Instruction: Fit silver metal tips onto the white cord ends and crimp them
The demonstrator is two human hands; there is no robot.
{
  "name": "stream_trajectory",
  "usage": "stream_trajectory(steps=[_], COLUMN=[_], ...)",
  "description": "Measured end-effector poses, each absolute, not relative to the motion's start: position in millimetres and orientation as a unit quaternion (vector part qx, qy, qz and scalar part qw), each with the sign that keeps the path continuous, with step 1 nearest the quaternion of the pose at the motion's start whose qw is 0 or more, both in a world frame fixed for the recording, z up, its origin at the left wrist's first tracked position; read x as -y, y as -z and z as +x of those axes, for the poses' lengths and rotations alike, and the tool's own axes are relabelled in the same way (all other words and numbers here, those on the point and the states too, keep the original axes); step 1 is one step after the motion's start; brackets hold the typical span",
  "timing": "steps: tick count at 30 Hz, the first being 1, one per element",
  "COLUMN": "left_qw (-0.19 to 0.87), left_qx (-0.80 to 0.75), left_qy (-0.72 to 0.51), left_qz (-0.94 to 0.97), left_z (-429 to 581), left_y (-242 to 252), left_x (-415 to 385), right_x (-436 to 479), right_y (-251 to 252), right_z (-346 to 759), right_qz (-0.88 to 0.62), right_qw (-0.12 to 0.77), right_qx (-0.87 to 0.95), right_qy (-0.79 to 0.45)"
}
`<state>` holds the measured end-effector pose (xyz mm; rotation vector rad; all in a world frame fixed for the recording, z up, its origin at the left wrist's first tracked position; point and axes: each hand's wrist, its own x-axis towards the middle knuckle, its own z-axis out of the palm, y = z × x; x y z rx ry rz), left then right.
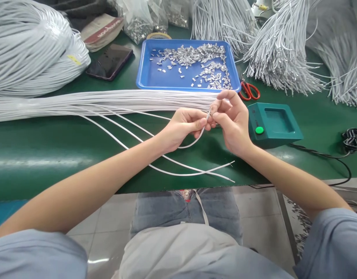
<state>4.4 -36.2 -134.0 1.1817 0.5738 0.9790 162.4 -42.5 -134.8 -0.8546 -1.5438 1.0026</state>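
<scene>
Between thumb and fingers, my left hand [186, 126] pinches a white cable [193, 144] close to its end. My right hand [233, 122] is closed at the tip of that same cable, thumb against forefinger; any small part between them is too small to make out. Behind both hands runs a long bundle of white cables [123, 99] along the green table. Several single cables fan out of it toward me, and two of their ends, with thin bare wire [231, 180], lie near the table's front edge.
Past the hands is a blue tray [140, 69] of small metal terminals [193, 54]. Red-handled scissors [249, 91] and a green device with a button [275, 124] sit to the right. A phone [110, 62], coiled cable [36, 46] and hanging wire bundles [283, 46] lie further back.
</scene>
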Motion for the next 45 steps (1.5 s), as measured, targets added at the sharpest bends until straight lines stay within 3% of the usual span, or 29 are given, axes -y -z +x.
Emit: stream_trajectory(steps=[21, 31, 45], left_qw=[0.662, 0.672, 0.644], left_qx=[-0.269, -0.293, -0.291], left_qy=[-0.449, -0.446, -0.448], left_qz=[0.536, 0.513, 0.548], left_z=[3.9, 2.9, 4.4], left_y=[130.3, 131.2, 128.2], left_x=[38.2, 35.7, 38.7], right_x=[42.4, 43.6, 44.1], right_y=[130.2, 125.8, 126.3], right_z=[162.6, 165.0, 162.2], right_qz=[-0.329, -0.402, -0.369], right_qw=[0.557, 0.538, 0.537], right_qx=[0.592, 0.595, 0.627], right_qy=[-0.48, -0.441, -0.427])
